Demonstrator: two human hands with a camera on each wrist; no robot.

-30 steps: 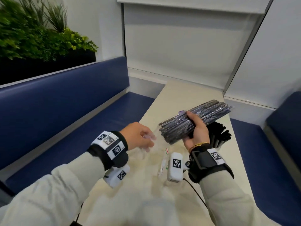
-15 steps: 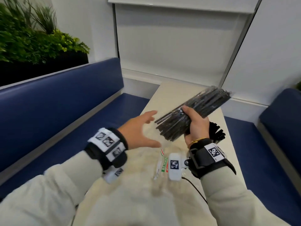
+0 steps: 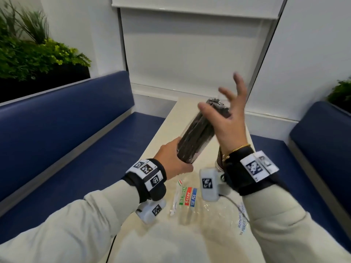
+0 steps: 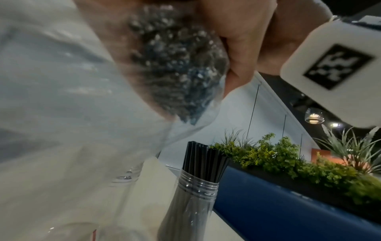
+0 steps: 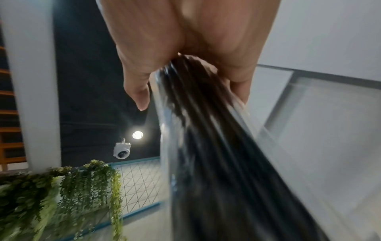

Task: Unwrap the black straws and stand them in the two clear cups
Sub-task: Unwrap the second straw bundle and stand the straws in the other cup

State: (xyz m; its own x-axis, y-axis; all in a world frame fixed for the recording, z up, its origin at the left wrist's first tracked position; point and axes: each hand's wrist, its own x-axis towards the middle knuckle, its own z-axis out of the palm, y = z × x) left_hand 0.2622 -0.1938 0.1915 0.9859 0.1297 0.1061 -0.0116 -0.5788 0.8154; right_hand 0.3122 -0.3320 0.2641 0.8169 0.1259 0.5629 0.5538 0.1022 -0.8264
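A bundle of black straws in clear plastic wrap stands tilted above the table. My left hand grips its lower end; the left wrist view shows the wrapped straw ends against the curled fingers. My right hand is at the upper end, palm against the bundle and fingers spread straight. A clear cup filled with black straws stands on the table, mostly hidden behind my right wrist in the head view.
An empty straw wrapper with a coloured label lies on the cream table near me, beside more crumpled clear plastic. Blue benches flank the table. Planters stand behind them.
The bundle swung from lying across my right hand to nearly upright. My left hand took hold of its lower end. My right hand let go its grip and spread its fingers.
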